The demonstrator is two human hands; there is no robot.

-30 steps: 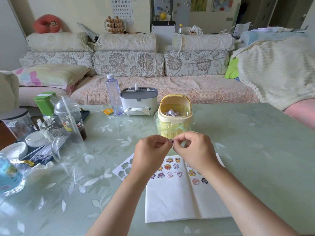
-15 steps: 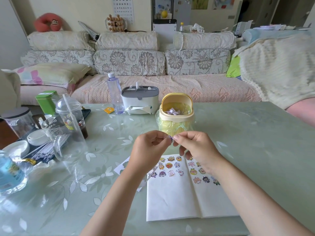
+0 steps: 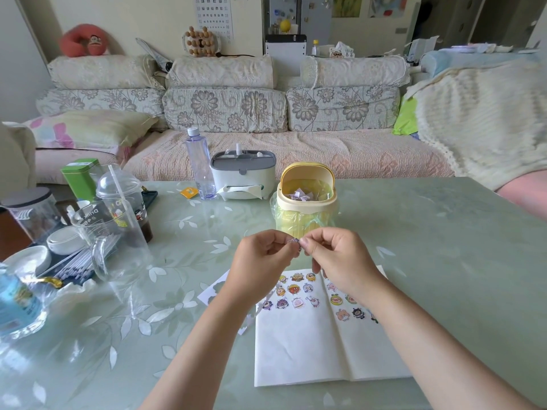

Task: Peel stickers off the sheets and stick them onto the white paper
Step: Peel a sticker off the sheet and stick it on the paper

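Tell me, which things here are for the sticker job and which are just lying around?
For the job: the sticker pinched by the left hand and right hand, the white paper, the peeled sticker sheet, maybe the yellow bin holding scraps.
Just lying about: water bottle, tissue box, lidded cup with straw, green tin.

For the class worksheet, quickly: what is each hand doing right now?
Left hand: closed, pinching a small sticker.
Right hand: closed, pinching the same sticker.
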